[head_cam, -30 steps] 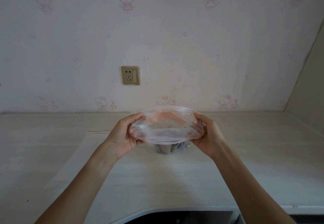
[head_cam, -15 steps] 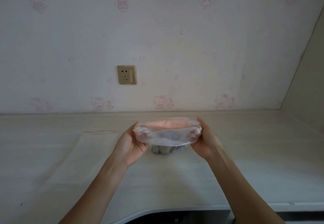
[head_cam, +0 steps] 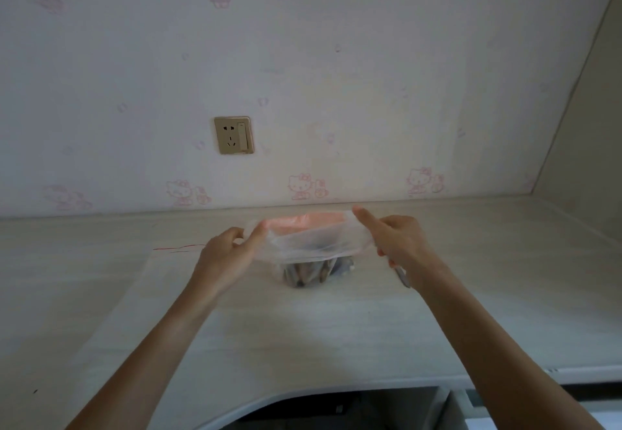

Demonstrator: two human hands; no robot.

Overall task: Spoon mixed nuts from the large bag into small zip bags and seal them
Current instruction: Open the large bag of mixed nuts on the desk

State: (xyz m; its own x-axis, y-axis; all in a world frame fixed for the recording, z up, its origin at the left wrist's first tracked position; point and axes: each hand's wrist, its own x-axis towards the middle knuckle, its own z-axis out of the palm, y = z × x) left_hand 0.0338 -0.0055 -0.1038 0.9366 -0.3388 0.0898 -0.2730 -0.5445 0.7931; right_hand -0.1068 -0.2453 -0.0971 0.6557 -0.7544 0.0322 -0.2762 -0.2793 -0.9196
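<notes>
Under right hand (head_cam: 399, 239), spoon (head_cam: 402, 276) half-hidden.

Clear nut-filled bag (head_cam: 313, 244), mouth open

The contents at the bottom of the clear zip bag (head_cam: 313, 244), low in the centre of the frame, show only as a dark blurred heap (head_cam: 308, 273) behind wrinkled plastic; single pieces cannot be told. The bag's near wall hides part of the left hand's (head_cam: 225, 254) thumb. Under the right hand (head_cam: 397, 241) a slim grey object (head_cam: 402, 276) pokes out, mostly hidden. Both forearms are cut by the lower edge.
</notes>
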